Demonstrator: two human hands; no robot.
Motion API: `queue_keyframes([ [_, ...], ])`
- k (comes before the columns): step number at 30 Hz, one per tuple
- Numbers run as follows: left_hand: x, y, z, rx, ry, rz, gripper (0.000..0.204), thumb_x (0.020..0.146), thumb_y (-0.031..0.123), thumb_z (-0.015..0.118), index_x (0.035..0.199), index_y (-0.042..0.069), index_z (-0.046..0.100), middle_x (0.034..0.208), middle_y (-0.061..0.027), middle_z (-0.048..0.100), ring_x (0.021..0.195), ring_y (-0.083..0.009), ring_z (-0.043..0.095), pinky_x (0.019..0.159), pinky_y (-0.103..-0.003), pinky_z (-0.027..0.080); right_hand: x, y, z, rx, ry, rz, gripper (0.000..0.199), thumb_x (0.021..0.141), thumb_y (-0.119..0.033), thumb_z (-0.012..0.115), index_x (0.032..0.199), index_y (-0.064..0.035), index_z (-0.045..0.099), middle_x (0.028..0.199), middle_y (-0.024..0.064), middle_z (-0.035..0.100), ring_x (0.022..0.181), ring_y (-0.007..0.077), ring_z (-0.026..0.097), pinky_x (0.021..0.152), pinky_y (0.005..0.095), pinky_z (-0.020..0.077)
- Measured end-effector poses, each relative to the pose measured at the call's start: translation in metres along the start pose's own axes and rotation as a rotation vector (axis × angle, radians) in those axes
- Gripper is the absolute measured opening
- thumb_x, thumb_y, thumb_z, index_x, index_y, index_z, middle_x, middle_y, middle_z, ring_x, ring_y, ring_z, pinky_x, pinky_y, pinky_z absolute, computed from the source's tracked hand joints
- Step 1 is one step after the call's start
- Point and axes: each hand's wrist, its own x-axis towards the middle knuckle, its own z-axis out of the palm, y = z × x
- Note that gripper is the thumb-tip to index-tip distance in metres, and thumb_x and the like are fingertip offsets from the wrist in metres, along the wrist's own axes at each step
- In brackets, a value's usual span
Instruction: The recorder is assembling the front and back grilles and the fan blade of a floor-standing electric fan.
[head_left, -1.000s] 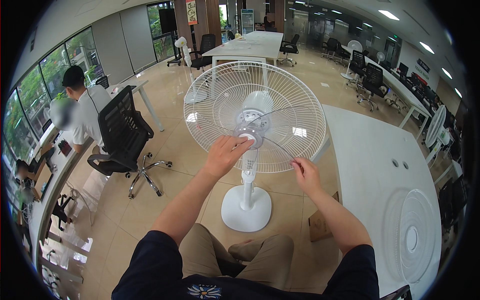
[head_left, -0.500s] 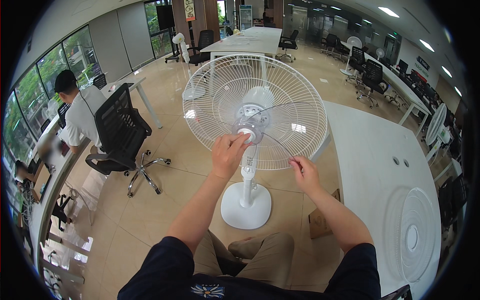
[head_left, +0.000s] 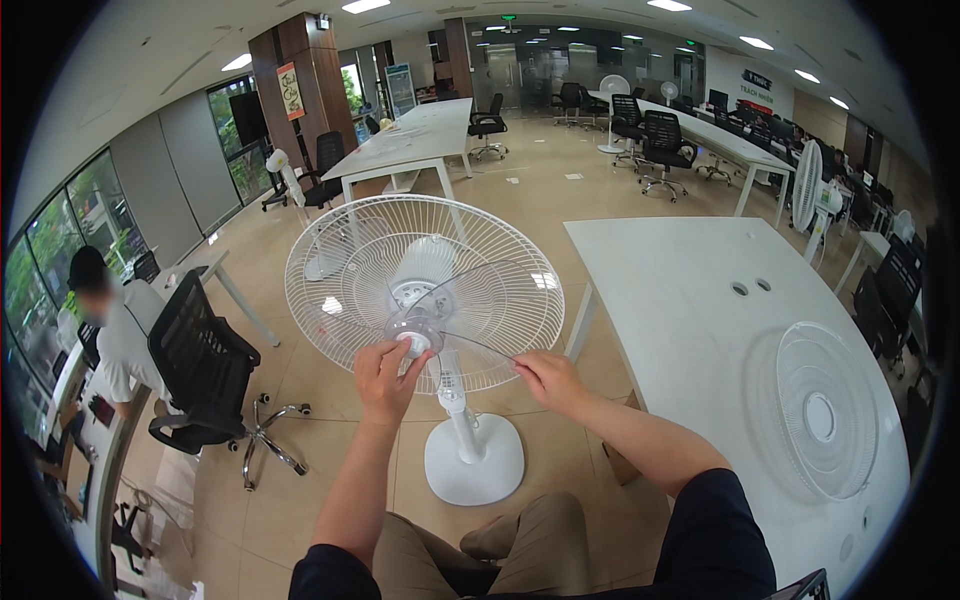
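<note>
In front of me stands a white pedestal fan (head_left: 473, 460), its round rear wire guard (head_left: 350, 245) in place and its front uncovered. A see-through fan blade (head_left: 470, 345) sits at the middle of the guard. My left hand (head_left: 383, 380) pinches the white round knob (head_left: 414, 345) at the blade's hub between thumb and fingers. With fingertips closed, my right hand (head_left: 550, 380) grips the outer edge of one blade wing near the guard's lower right rim. The pole and square-rounded base are below my hands.
On the white table (head_left: 670, 300) to my right lies a round front fan guard (head_left: 822, 415). A cardboard box (head_left: 622, 450) stands under that table. At left are a black office chair (head_left: 195, 360) and a seated person (head_left: 130, 330). More tables, chairs and fans stand farther back.
My view has tilted up and turned right, so the fan appears lower and farther left. Both hands keep their places on the knob and the blade edge.
</note>
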Motion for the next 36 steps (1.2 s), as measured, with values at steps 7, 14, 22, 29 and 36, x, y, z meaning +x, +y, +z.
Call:
queue_keyframes([
  [7,0.036,-0.023,-0.017,-0.030,-0.246,0.259,0.045,0.067,0.012,0.093,0.106,0.006,0.071,0.093,-0.0044,0.064,0.077,-0.0229,0.061,0.067,-0.037,0.048,0.004,-0.003,0.002,-0.030,0.012,-0.050,0.012,0.092,-0.009,0.071,0.104,-0.0045,0.070,0.090,0.0126,0.073,0.079,0.0317,0.070,0.066,0.0407,0.0558],
  [14,0.065,-0.025,-0.042,-0.106,-0.513,0.525,0.038,0.077,0.008,0.078,0.113,0.003,0.070,0.107,-0.0061,0.064,0.094,-0.0244,0.065,0.082,-0.038,0.054,0.003,-0.005,-0.002,-0.033,0.016,-0.032,0.012,0.093,-0.009,0.070,0.104,-0.0046,0.070,0.091,0.0129,0.073,0.080,0.0316,0.070,0.067,0.0402,0.0560],
  [22,0.075,-0.020,-0.058,-0.079,-0.744,0.651,0.041,0.079,0.007,0.069,0.120,0.008,0.070,0.125,-0.0067,0.064,0.122,-0.0260,0.061,0.103,-0.040,0.050,0.004,-0.005,-0.003,-0.021,0.011,-0.026,0.012,0.092,-0.007,0.071,0.104,-0.0041,0.070,0.092,0.0133,0.073,0.081,0.0321,0.071,0.069,0.0406,0.0561],
  [29,0.035,-0.007,-0.043,-0.104,-0.453,0.202,0.037,0.079,0.012,0.076,0.115,0.009,0.069,0.115,-0.0072,0.065,0.105,-0.0283,0.063,0.087,-0.041,0.051,0.008,-0.001,-0.007,-0.012,0.017,-0.006,0.019,0.091,-0.003,0.071,0.109,-0.0031,0.071,0.093,0.0136,0.074,0.081,0.0320,0.071,0.071,0.0386,0.0568],
  [36,0.028,0.007,-0.029,-0.100,-0.310,-0.063,0.040,0.076,0.015,0.085,0.111,0.009,0.067,0.109,-0.0063,0.064,0.098,-0.0299,0.062,0.083,-0.042,0.050,0.023,-0.016,-0.027,-0.161,0.030,-0.162,0.026,0.084,-0.001,0.075,0.110,-0.0040,0.071,0.103,0.0128,0.072,0.088,0.0310,0.071,0.074,0.0382,0.0573],
])
